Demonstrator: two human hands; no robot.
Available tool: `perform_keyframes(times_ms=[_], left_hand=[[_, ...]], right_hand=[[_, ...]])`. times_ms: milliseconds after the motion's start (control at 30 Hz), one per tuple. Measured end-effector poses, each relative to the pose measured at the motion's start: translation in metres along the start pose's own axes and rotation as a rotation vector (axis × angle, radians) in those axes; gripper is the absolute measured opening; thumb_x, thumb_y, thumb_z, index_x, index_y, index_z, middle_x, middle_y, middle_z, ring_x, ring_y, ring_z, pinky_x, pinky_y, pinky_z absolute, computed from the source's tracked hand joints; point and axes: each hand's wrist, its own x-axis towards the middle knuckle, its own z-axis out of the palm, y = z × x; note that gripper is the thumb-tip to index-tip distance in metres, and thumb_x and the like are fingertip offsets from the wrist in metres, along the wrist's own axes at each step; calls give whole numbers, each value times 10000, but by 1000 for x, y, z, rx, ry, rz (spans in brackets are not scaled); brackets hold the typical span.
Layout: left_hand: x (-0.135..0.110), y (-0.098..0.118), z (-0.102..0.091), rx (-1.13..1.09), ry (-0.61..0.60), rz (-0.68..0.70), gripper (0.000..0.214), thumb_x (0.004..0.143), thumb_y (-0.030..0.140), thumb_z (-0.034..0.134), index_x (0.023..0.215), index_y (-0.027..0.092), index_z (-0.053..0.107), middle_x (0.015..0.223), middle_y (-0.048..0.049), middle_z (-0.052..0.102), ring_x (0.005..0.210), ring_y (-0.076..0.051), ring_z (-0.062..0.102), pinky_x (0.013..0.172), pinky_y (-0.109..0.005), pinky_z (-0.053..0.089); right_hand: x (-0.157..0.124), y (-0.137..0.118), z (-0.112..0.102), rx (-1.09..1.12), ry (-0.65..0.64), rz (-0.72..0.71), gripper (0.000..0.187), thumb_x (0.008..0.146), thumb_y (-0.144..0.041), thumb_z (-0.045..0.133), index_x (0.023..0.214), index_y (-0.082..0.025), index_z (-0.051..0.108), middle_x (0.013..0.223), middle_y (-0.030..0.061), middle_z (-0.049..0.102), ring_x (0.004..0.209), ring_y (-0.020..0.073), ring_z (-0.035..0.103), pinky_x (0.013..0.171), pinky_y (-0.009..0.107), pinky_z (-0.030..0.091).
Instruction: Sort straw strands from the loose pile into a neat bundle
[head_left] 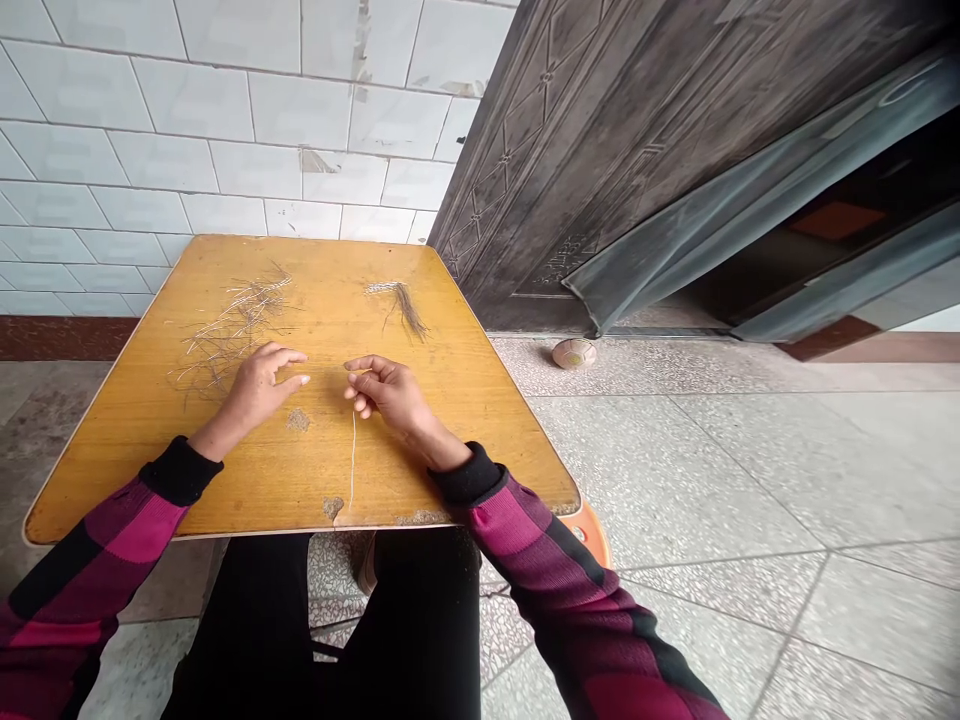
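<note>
Over the middle of the yellow wooden table (420, 450), my right hand (386, 390) pinches the upper end of a thin white string (353, 460), which hangs down toward the near edge. My left hand (262, 385) hovers to its left, thumb and fingers apart, holding nothing I can see. Beyond and left of it lies a loose, tangled heap of thin dark and white strands (236, 320). A smaller bundle of dark strands with white ends (405, 305) rests at the far right of the table.
White wall tiles (277, 170) rise behind the table. To the right are a dark carved door (517, 200), a grey-green curtain (675, 240) and a ball (574, 353) on the floor. An orange stool (592, 530) shows beneath the table's right corner.
</note>
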Motion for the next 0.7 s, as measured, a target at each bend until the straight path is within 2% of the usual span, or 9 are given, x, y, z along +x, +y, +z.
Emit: perform_keyframes(times_ms=[133, 233, 300, 433, 700], left_hand=[[0, -8, 0, -4, 37, -22, 155, 781, 257, 612, 903, 172, 656, 929, -61, 678, 742, -156, 626, 721, -306, 503], [0, -12, 0, 54, 24, -31, 161, 774, 265, 610, 900, 173, 651, 931, -61, 672, 736, -158, 630, 710, -308, 503], [-1, -14, 0, 92, 6, -28, 157, 774, 272, 603, 889, 176, 649, 923, -58, 665, 736, -161, 631, 706, -310, 501], [-2, -14, 0, 132, -16, -14, 162, 786, 279, 584, 890, 171, 647, 925, -62, 652, 750, -169, 634, 711, -318, 500], [-5, -7, 3, 170, -95, 17, 188, 806, 298, 566, 918, 168, 644, 930, -66, 638, 783, -183, 633, 761, -349, 501]], right_hand=[[10, -2, -14, -89, 90, -44, 201, 745, -248, 665, 894, -152, 572, 587, -39, 657, 388, 61, 543, 358, 154, 440], [22, -3, -33, -304, 220, -89, 100, 787, -182, 610, 872, -154, 566, 524, -63, 602, 363, 66, 533, 343, 152, 432], [28, -4, -47, -471, 276, -59, 52, 805, -134, 571, 853, -152, 566, 501, -67, 580, 359, 65, 535, 347, 144, 435], [37, -4, -62, -642, 302, 10, 79, 806, -80, 527, 804, -146, 570, 504, -49, 590, 367, 63, 536, 353, 140, 438], [41, -1, -64, -780, 307, 11, 77, 817, -115, 541, 794, -137, 611, 515, -18, 614, 379, 73, 547, 377, 148, 438]])
